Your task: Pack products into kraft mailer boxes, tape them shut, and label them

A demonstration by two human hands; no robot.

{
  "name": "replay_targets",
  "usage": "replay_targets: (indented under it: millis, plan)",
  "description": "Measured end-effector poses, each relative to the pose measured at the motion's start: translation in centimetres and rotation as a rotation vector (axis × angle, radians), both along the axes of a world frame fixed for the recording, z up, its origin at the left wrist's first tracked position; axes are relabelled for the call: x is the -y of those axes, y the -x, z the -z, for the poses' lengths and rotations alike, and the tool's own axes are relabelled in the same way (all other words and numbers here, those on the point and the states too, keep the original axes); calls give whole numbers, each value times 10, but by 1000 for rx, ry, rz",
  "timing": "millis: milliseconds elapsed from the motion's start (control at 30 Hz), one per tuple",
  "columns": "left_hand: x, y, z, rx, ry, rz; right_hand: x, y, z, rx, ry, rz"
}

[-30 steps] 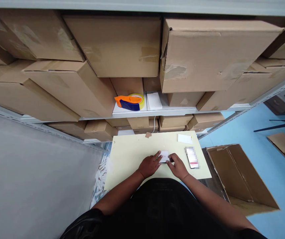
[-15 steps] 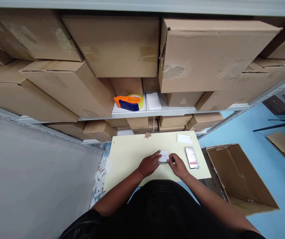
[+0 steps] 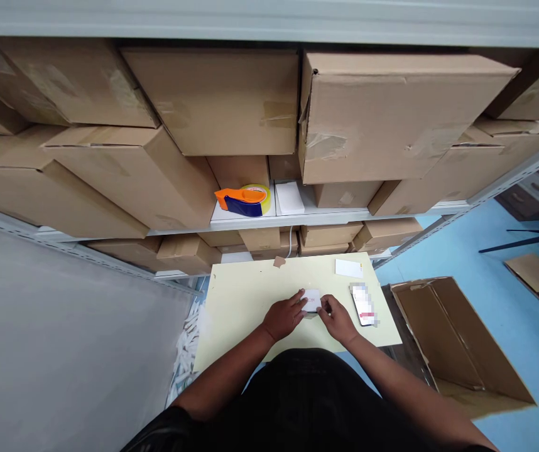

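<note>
A small white box (image 3: 311, 299) with red lettering on top sits between my hands, over the pale yellow table (image 3: 241, 295). From its left side my left hand (image 3: 285, 316) grips it, fingers reaching onto the top face. My right hand (image 3: 337, 319) pinches the box's right edge, its fingers curled in. The box's lower front side is shaded and hard to make out. Right of my right hand lies a phone (image 3: 362, 304) with a partly blurred screen. Behind it, near the table's far edge, is a flat white box (image 3: 349, 268).
A brown scrap (image 3: 279, 261) lies at the table's back edge. Above, a shelf holds an orange and blue tape dispenser (image 3: 244, 201), a white pad (image 3: 289, 198) and several cardboard boxes (image 3: 232, 103). An open carton (image 3: 477, 339) stands on the floor at right.
The view has tilted slightly upward, so everything sits a little lower. Both hands keep hold of the small white box, and more of its front side shows.
</note>
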State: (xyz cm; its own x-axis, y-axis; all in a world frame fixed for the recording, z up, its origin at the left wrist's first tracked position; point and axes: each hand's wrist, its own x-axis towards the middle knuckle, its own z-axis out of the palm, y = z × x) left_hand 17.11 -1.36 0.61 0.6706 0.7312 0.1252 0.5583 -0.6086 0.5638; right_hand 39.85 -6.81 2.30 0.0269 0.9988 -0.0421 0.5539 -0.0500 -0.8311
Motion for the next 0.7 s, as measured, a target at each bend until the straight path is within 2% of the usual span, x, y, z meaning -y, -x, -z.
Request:
replay_targets:
  millis: [233,433,533,700]
  plan:
    - [10,11,6,-35,66,42,3,8,11,-6,10,21]
    - [14,16,8,7,56,67,-1,10,13,-40,53,60]
    - [23,13,12,110,156,-18,2,7,15,-136,61,13]
    - [33,2,26,278,458,-257,5,3,25,-166,124,-90]
